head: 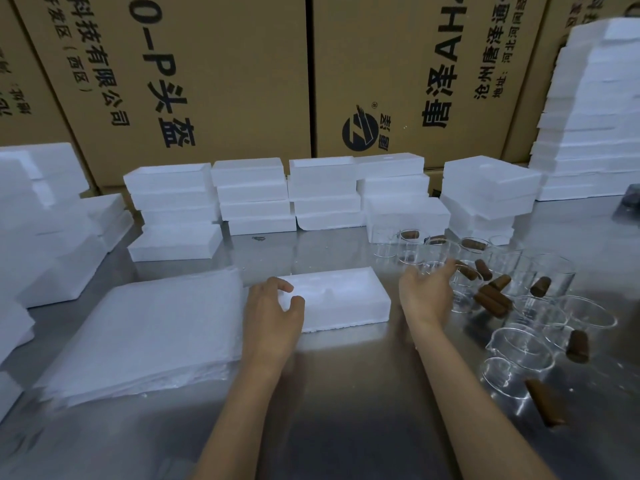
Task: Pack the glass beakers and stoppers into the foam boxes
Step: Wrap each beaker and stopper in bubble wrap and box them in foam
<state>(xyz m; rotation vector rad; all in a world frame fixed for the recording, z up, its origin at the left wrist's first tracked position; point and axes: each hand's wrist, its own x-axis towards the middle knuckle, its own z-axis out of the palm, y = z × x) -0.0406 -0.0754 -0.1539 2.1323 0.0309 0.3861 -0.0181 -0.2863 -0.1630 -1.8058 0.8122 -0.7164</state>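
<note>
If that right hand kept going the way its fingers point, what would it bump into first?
Probably the nearest glass beaker: the right hand reaches right, fingertips about at its rim, brown stoppers just beyond. Contact is unclear.

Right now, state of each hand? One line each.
Left hand: grips the near-left corner of the open foam box.
Right hand: fingers reach into the glass beakers; grasp cannot be told.

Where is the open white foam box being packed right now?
In the head view, the open white foam box lies centre table between the left hand gripping its near-left corner and the right hand.
</note>
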